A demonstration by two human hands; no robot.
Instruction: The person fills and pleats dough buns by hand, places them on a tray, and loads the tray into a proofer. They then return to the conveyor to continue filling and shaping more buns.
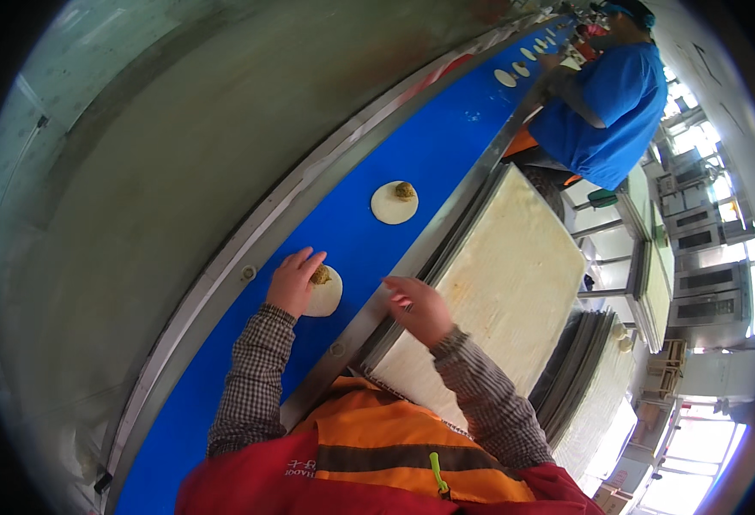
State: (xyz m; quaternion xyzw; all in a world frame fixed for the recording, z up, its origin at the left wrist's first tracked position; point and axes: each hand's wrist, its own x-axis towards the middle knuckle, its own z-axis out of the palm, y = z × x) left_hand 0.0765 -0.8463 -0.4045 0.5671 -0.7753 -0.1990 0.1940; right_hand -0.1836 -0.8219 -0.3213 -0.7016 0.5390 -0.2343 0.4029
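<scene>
- Nearest to us, our checked sleeves and an orange and red vest [395,446] fill the lower edge
- Our right hand [420,309] hovers over the steel rim of the belt, beside the pale tray [515,275] of the table; its grip is loose and half curled, fingers pointing left, holding nothing
- Our left hand [293,281] rests on the blue belt [412,154], fingers spread wide and flat over the left edge of the near dough round [326,296], touching it but not closed on it
- That near dough round lies flat on the belt just under our left fingers, with a lump of brownish-green filling [320,275] on its upper part, against our fingertips
- Farther up the belt, well apart, a second dough round [392,204] lies with its own filling lump near its top right edge
- Farther still, several small bare dough rounds [504,77] run in a line toward the far end
- Beside them a co-worker in a blue top [605,112] stands at the right of the belt, a forearm reaching over it
</scene>
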